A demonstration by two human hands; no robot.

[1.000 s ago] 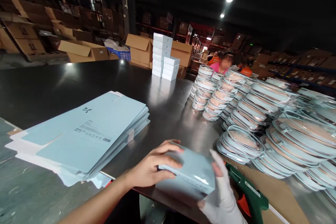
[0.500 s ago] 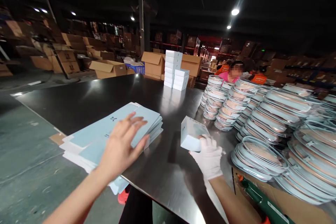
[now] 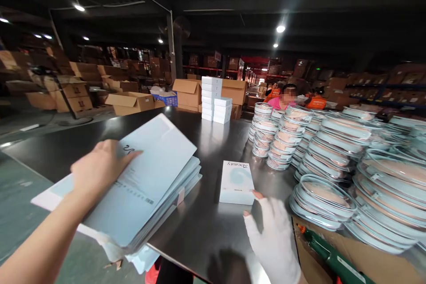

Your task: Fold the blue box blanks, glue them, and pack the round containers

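Hands are busy at a dark, shiny table. The left hand is bare and grips the top flat card off a pile of flat cards, with the fingers curled over its far edge. The card is lifted and tilted, up off the pile at the left side of the table. It looks thin, light and bendy, so it could flop or crease. Holding it near an edge or a fold, with the fingers spread wide, seems best.

The right hand wears a white glove with the fingertips bare. It is open and flat, holding nothing, and one fingertip is right at the near edge of a small box. The box lies flat in the middle of the table. It looks light and stiff, easy to pinch by its sides.

Stacks of round packs sit to the right. A green glue gun lies on brown cardboard nearby.
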